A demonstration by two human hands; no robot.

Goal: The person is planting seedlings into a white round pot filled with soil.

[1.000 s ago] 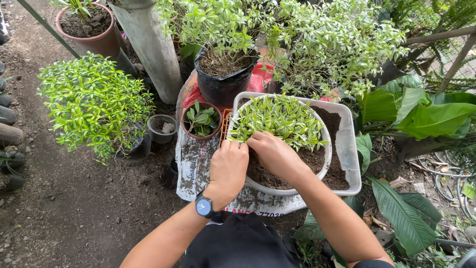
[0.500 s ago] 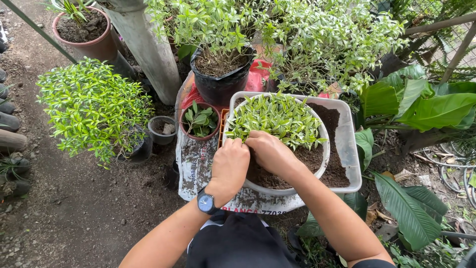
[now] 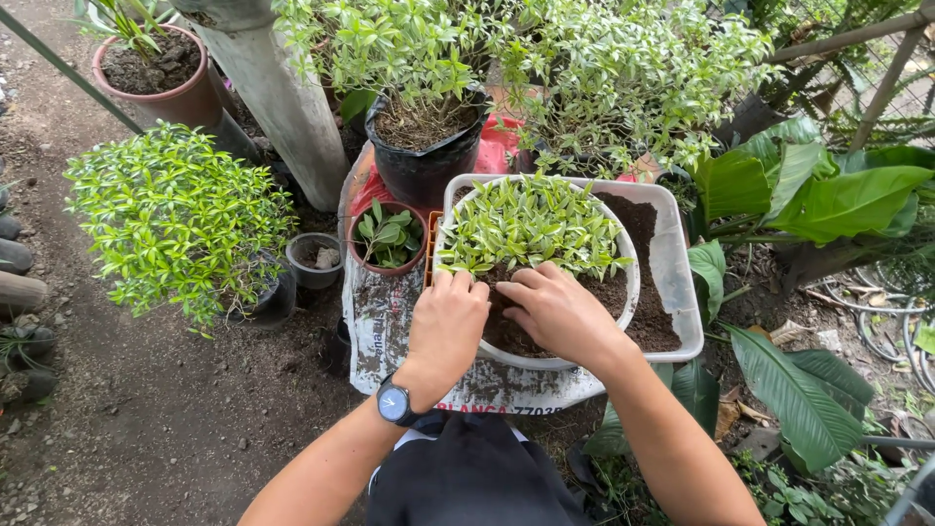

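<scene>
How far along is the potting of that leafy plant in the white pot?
Done: the variegated plant stands in the white pot, soil around its base. In hand: the left hand and right hand press that soil at the near rim. Left: the pot sits inside the soil tub, not lifted out.

The left hand (image 3: 448,326) and right hand (image 3: 557,312) cover the near dirt in the round white plastic pot (image 3: 623,255), and their fingertips are hidden under its small green-and-cream leaves (image 3: 526,226). The picture's top edge cuts off the round brown clay pot (image 3: 185,97).
</scene>
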